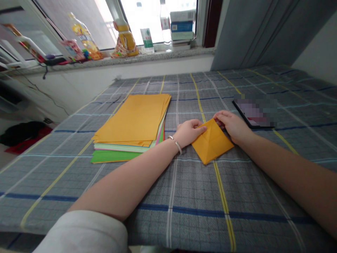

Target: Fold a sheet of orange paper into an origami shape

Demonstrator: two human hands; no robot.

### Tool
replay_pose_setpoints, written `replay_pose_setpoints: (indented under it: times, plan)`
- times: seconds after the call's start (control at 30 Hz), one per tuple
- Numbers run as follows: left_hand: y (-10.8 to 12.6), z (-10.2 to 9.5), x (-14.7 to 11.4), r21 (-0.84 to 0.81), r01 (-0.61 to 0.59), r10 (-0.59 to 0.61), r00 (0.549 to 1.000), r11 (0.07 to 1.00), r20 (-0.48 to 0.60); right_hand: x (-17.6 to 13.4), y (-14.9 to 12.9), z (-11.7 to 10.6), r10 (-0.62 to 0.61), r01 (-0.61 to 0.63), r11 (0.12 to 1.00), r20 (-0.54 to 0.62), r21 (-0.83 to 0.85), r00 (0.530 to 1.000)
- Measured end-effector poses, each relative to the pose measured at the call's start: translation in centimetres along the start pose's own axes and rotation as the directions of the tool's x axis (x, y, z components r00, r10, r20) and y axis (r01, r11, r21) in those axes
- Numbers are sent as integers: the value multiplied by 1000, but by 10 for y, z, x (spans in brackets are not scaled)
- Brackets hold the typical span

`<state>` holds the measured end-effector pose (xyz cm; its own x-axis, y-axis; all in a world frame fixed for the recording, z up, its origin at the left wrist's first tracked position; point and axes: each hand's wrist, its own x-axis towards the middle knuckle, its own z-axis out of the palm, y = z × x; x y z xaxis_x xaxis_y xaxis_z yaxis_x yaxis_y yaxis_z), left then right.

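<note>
A folded sheet of orange paper (212,143), diamond-shaped with creases running from its top corner, is held just over the plaid cloth. My left hand (190,132), with a bracelet (176,144) at the wrist, grips its upper left edge, thumb on the front face and fingers behind. At the top corner, my right hand (231,125) is closed with its fingertips on the paper's upper right edge. Part of those fingers is hidden behind the paper.
A stack of coloured paper (134,119), orange on top, lies left of my hands. A tablet or phone with a blurred screen (254,113) lies at the right. Bottles (84,37) and boxes (182,26) line the windowsill behind the plaid cloth (147,182).
</note>
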<state>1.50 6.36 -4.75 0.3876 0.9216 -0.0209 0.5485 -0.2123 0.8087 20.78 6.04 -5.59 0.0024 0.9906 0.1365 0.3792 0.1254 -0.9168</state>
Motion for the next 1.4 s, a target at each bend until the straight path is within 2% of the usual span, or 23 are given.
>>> replay_pose_setpoints:
  times: [0.07, 0.17, 0.27, 0.37, 0.5, 0.63, 0.73, 0.83, 0.9, 0.97, 1.07, 1.17, 1.4]
  plan:
    - [-1, 0, 0, -2, -2, 2, 1000, 1000, -14, 0, 0, -2, 55, -53, 997, -24, 65, 998]
    - [-3, 0, 1, -20, -23, 21, 997, 1000, -71, -4, -1, -3, 79, -82, 996, 83, 27, 993]
    - [-4, -4, 1, 13, -44, 46, 986, 999, -159, -8, 3, -4, 49, -56, 998, 213, 28, 976]
    - [-5, -10, 2, 127, -53, 77, 978, 990, -192, -9, 8, -6, 10, -2, 999, 236, -36, 972]
    - [-4, -15, 2, 279, -40, 77, 989, 959, -122, -9, 6, -10, -12, 64, 968, 210, -243, 978]
    - [-3, -13, -4, 386, -86, 125, 989, 918, -78, -10, 2, -11, -118, 188, 896, 191, -403, 974]
    - [-3, -12, -10, 527, -175, 224, 974, 832, -30, -11, 2, -11, -209, 292, 803, 213, -520, 954]
    - [-3, -12, -15, 618, -214, 261, 965, 757, 16, -13, 3, -11, -279, 376, 734, 253, -566, 926]
    - [-4, -12, -16, 665, -237, 289, 957, 708, 34, -15, 2, -11, -287, 393, 694, 268, -603, 920]
    - [-4, -11, -17, 704, -295, 306, 945, 646, 115, -18, 1, -11, -263, 386, 643, 282, -662, 923]
    - [-3, -10, -18, 717, -368, 241, 930, 592, 278, -20, 0, -11, -281, 441, 519, 341, -733, 897]
    - [0, -13, -19, 720, -370, 151, 924, 588, 351, -20, 3, -11, -308, 523, 411, 426, -746, 850]
    - [12, -32, -28, 721, -400, 45, 888, 565, 458, -16, 7, -21, -259, 609, 348, 551, -712, 793]
